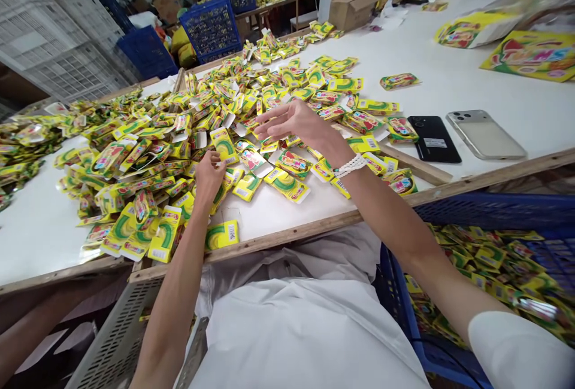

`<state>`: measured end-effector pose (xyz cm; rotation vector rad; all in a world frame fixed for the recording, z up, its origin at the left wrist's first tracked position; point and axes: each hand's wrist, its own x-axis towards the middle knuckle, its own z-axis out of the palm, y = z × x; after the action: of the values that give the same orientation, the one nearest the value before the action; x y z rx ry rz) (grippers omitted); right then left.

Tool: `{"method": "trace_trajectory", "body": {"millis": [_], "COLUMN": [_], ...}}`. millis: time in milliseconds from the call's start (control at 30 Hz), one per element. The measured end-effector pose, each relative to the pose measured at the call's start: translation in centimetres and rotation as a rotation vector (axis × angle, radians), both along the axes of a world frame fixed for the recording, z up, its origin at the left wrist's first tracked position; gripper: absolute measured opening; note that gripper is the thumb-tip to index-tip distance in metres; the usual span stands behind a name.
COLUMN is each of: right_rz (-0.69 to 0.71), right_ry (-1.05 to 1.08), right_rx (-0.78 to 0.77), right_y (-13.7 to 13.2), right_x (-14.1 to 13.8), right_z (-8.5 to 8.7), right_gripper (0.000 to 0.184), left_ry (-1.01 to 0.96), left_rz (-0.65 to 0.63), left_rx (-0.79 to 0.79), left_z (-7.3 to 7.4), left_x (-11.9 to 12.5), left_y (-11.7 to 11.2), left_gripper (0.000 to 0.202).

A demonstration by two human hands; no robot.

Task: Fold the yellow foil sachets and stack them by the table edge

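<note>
A heap of small yellow cardboard boxes [287, 185] with green and red print is spread over the white table. My left hand [209, 175] is closed, its curled fingers at the lower edge of one yellow box [223, 145], which stands tilted up. Above the heap, my right hand [294, 124] hangs with fingers stretched out and apart, holding nothing. A beaded bracelet [351, 165] circles my right wrist. Near the table's front edge, between my arms, lies a flat yellow box [223, 234].
A black phone [433, 139] and a clear-cased phone [486, 134] lie at the right. Below them stands a blue crate [399, 305] holding many boxes. A wooden rim [287, 234] edges the table. At left, a person's arm [54, 311] shows beside a pale crate [112, 335].
</note>
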<state>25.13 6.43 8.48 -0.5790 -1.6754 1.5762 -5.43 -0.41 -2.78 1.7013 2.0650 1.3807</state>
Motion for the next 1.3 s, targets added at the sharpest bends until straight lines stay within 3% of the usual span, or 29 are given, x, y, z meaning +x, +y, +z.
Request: {"method": "trace_trajectory", "body": {"millis": [100, 267, 367, 500, 767, 1000, 1133, 1300], "right_rz": [-0.065, -0.256, -0.199, -0.122, -0.058, -0.185, -0.274, -0.288], "right_ry": [-0.198, -0.651, -0.789, -0.906, -0.886, -0.755, -0.484, -0.179], "right_rx": [0.105, 0.591, 0.783, 0.898, 0.827, 0.691, 0.539, 0.302], "right_y": [0.4, -0.5, -1.8, -2.9, -4.2, -3.9, -2.9, -2.1], "right_x": [-1.5, -3.8, -4.6, -5.4, -5.8, -6.2, -6.5, -6.7], "right_z": [-1.8, -3.6, -4.1, -5.0, -4.6, -4.6, -4.7, -5.0], "right_gripper": [0.037, 0.05, 0.06, 0.059, 0.056, 0.074, 0.066, 0.049], "left_ry": [-0.039, -0.012, -0.102, -0.344, -0.545, -0.595, -0.606, -0.62], "left_rz": [-0.026, -0.177, -0.251, -0.337, -0.309, -0.31, -0.334, -0.378], "left_rx": [-0.005, -0.021, -0.042, -0.036, 0.052, 0.003, 0.036, 0.099], "left_z": [0.0, 0.3, 0.8, 1.8, 2.6, 3.4, 3.5, 3.7], "left_x": [1.0, 1.7, 1.7, 2.5, 3.5, 4.2, 4.7, 5.1], "left_y": [0.2, 0.8, 0.8, 0.4, 0.0, -0.7, -0.8, -1.0], "left_gripper": [0.038, 0.066, 0.071, 0.067, 0.063, 0.078, 0.071, 0.078]}}
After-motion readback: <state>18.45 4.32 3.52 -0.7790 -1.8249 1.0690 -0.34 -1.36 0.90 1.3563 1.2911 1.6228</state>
